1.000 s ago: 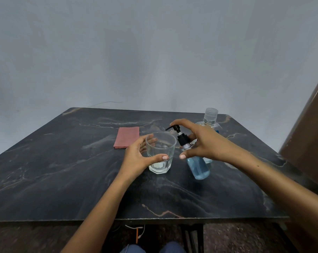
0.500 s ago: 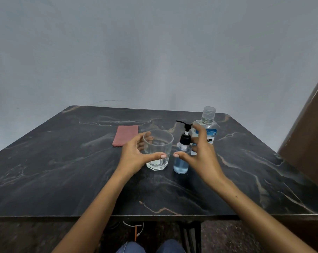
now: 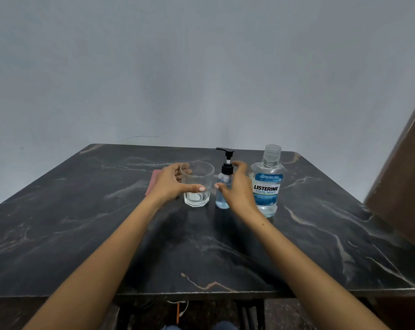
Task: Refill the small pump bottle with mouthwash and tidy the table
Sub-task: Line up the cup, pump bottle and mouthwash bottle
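The small pump bottle [image 3: 222, 198] stands upright on the dark marble table [image 3: 201, 246], with blue liquid in it and a black pump on top. My right hand [image 3: 237, 189] curls loosely around its right side, thumb by its front and fingers spread clear of the pump collar. The Listerine mouthwash bottle [image 3: 267, 186], capped, stands just right of that hand. A clear glass [image 3: 197, 186] with a little clear liquid sits left of the pump bottle. My left hand [image 3: 170, 184] wraps it, thumb across the front and fingers behind.
A pink cloth [image 3: 151, 184] lies flat behind my left hand, mostly hidden by it. A brown wooden panel [image 3: 404, 175] rises at the table's right edge. A grey wall stands behind the table.
The pump bottle went from tilted in my right hand to standing upright beside the glass. My right hand has loosened around it, uncovering the mouthwash bottle. The left hand stayed on the glass.
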The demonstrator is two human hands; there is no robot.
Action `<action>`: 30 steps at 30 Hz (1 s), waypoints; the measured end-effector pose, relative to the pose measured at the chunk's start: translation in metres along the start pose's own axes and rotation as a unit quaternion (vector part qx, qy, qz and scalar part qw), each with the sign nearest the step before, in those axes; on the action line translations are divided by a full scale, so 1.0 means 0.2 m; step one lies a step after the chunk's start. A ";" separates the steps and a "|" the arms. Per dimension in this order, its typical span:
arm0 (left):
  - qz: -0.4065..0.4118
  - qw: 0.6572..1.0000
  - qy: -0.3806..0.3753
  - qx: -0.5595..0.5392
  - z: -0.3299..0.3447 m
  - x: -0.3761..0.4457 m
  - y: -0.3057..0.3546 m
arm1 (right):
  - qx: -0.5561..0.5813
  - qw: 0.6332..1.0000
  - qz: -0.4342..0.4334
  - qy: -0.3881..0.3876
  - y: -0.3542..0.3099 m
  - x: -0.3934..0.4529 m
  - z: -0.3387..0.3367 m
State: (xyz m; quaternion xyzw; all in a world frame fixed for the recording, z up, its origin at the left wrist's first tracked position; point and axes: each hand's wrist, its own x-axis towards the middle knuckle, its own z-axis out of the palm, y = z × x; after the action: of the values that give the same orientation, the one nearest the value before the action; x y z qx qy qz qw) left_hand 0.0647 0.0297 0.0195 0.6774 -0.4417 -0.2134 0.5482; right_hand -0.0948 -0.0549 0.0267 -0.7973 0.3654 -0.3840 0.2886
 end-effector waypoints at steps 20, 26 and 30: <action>-0.002 0.999 -0.029 0.026 0.01 0.35 -0.03 | 0.029 0.994 0.101 0.030 0.09 0.35 0.20; 0.000 0.999 -0.024 0.032 0.01 0.33 -0.02 | 0.032 0.992 0.119 0.025 0.11 0.33 0.23; -0.004 0.999 0.038 0.026 0.03 0.25 0.01 | 0.019 0.990 0.141 -0.009 0.13 0.25 0.24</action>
State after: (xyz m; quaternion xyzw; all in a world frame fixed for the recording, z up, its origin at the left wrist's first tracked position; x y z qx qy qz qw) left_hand 0.0847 -0.0160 0.0292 0.7005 -0.4234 -0.1781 0.5461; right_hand -0.0433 -0.1024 0.0014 -0.7360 0.4639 -0.3389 0.3581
